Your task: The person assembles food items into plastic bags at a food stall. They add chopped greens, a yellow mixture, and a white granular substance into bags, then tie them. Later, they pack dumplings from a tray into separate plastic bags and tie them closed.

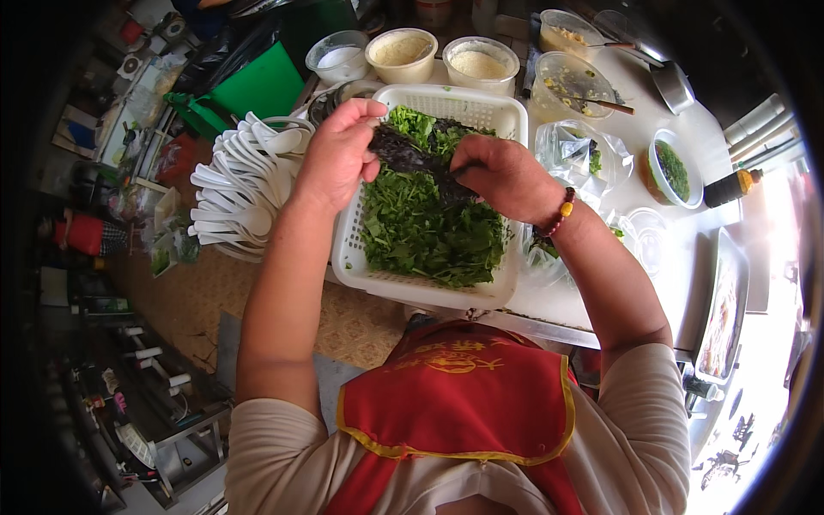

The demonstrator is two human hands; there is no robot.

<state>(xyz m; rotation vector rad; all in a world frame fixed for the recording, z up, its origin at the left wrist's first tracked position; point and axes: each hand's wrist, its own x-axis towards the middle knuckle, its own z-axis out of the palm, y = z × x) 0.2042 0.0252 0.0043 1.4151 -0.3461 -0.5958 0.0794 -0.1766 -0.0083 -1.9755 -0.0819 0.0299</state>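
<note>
Between my two hands stretches a thin dark sheet of dried seaweed [407, 149]. My left hand [341, 151] pinches its left end between thumb and fingers. On the other side, my right hand [505, 174] grips the seaweed with curled fingers, which partly hide it. Below lies a heap of chopped green leafy herbs [434, 228], filling much of a white perforated plastic basket [421, 295]. More dark seaweed pieces rest on the greens near the basket's far end.
White soup spoons [241, 187] are piled left of the basket. Behind it stand tubs of white powder [341, 58] and pale granules [479, 64]. To the right are a clear plastic bag [582, 154], a bowl of chopped greens [673, 170], a dark bottle [730, 188] and a ladle [673, 87].
</note>
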